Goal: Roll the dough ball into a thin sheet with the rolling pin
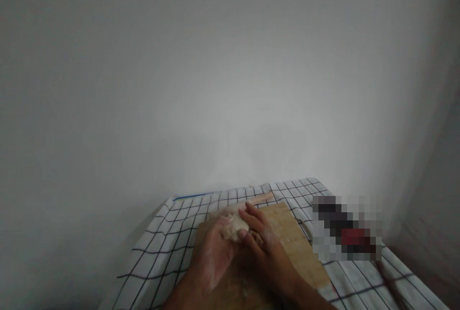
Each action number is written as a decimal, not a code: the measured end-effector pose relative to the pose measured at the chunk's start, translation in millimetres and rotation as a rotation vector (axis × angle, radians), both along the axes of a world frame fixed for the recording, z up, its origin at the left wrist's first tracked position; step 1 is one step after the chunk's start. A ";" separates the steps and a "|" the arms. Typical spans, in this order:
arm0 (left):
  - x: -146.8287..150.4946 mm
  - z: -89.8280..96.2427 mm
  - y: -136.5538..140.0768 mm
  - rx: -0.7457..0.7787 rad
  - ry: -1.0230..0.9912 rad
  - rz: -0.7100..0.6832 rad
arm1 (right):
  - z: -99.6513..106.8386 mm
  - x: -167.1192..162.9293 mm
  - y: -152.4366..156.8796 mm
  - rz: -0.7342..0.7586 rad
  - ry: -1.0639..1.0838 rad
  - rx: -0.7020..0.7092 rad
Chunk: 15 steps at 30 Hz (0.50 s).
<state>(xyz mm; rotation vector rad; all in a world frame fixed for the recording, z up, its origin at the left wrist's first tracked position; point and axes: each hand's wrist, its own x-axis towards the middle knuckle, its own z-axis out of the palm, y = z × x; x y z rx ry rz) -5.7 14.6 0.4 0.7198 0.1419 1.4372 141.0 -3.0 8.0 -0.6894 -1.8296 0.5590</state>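
A pale lump of dough (234, 226) sits between my two hands, above the wooden board (287, 233). My left hand (215, 252) cups the dough from the left, dusted with what looks like flour, its fingers partly hidden behind the lump. From the right, my right hand (260, 233) presses curled fingers and thumb against the dough. Just beyond the hands, a pale wooden stick like a rolling pin (266, 198) lies at the board's far edge, most of it covered by the hands and dough.
The board rests on a white cloth (154, 243) with a black grid, spread over a table. On the right a dark and red object (348, 231) is pixelated beyond recognition, with a thin cord-like strip (390, 283) near it. A grey wall (230, 85) rises behind the table.
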 end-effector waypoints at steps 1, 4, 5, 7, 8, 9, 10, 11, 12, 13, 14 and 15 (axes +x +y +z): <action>-0.6 -1.5 -0.2 0.008 -0.006 -0.015 | 0.3 0.8 -0.3 -0.002 -0.015 0.029; -2.3 -2.7 -3.8 0.080 -0.003 -0.093 | 0.3 3.4 0.9 -0.050 0.037 0.045; -2.2 -2.5 -5.7 0.095 0.015 -0.117 | 0.0 4.4 2.3 -0.075 0.074 0.026; -0.5 -2.5 -9.7 0.096 0.055 -0.091 | -0.5 6.2 5.0 -0.085 0.131 -0.027; 1.3 -2.8 -11.5 0.089 0.069 -0.050 | -0.5 6.8 5.8 -0.066 0.143 -0.052; 3.6 -3.1 -12.9 0.088 0.079 -0.003 | -0.3 7.1 6.0 -0.041 0.145 -0.066; 6.1 -3.5 -13.8 0.095 0.086 0.043 | 0.1 7.1 5.5 -0.015 0.139 -0.074; 8.8 -3.6 -14.4 0.107 0.095 0.080 | 0.6 6.7 4.5 0.007 0.130 -0.080; 11.4 -3.7 -14.7 0.116 0.103 0.108 | 1.3 6.2 3.0 0.023 0.120 -0.083; 13.7 -3.5 -14.8 0.116 0.108 0.126 | 2.0 5.4 1.2 0.035 0.103 -0.082; 15.7 -3.3 -15.0 0.102 0.109 0.143 | 2.7 4.7 -0.8 0.052 0.078 -0.076; 17.4 -3.3 -15.4 0.074 0.110 0.156 | 3.2 4.1 -3.0 0.077 0.045 -0.075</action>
